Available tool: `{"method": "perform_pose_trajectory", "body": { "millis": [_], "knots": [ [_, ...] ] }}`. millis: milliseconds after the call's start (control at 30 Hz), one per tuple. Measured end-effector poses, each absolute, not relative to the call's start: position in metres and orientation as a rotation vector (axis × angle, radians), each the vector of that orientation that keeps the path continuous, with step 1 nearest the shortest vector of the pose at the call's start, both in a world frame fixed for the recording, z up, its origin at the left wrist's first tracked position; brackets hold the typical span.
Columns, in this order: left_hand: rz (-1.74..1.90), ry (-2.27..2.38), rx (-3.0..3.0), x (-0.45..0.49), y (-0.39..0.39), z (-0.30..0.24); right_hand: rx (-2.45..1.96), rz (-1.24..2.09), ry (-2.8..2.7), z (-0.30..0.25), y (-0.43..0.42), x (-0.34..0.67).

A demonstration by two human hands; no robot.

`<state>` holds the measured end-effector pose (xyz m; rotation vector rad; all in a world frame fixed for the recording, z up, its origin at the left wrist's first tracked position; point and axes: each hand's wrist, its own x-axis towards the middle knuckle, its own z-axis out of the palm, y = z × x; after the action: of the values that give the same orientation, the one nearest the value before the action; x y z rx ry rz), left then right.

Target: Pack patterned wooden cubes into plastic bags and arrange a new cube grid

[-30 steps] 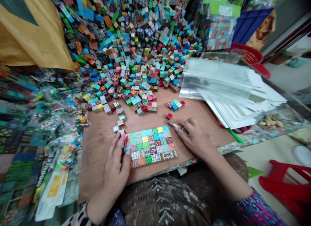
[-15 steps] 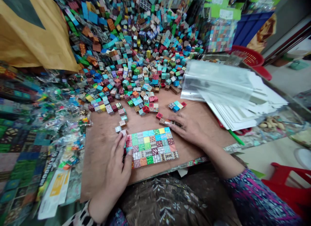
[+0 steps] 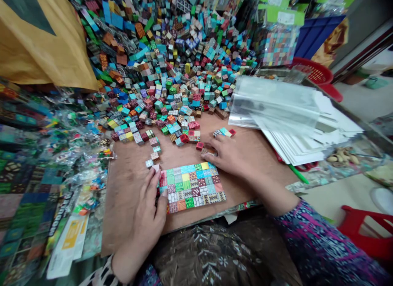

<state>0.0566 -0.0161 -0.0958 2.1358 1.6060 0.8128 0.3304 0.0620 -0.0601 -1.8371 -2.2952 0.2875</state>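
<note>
A flat rectangular array of small printed cubes lies on the brown board in front of me. Along its left edge rests my left hand, fingers stretched out and thumb touching the array's side; a pale pink cube is at its fingertips. Above the array's upper right corner, my right hand has its thumb and fingers closed around a short row of brown patterned cubes, partly hidden by the hand. A red cube sits just left of that row. Blue and red cubes lie beyond my right fingers.
A large heap of mixed cubes covers the back of the brown board. Clear plastic sleeves and white sheets are stacked at right, near a green pen. Small plastic packets lie at left.
My right hand has shifted up and left, covering more of the brown cubes and part of the blue ones. The red cube has slid slightly left. My left hand stays put.
</note>
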Motion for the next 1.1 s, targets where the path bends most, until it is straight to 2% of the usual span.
{"method": "perform_pose_trajectory", "body": {
  "millis": [267, 467, 800, 1100],
  "knots": [
    [0.807, 1.604, 2.140, 0.056, -0.017, -0.097, -1.772, 0.365, -2.357, -0.063, 0.077, 0.315],
    [0.803, 1.602, 2.133, 0.057, -0.018, -0.097, -1.665, 0.435, -2.204, -0.057, 0.062, 0.335],
    [0.810, 1.590, 2.142, 0.058, -0.017, -0.096, -1.954, 0.428, -2.203, -0.061, 0.014, 0.374],
    [0.793, 1.600, 2.124, 0.059, -0.018, -0.095, -1.771, 0.120, -2.436, -0.062, 0.042, 0.363]
  ]
}}
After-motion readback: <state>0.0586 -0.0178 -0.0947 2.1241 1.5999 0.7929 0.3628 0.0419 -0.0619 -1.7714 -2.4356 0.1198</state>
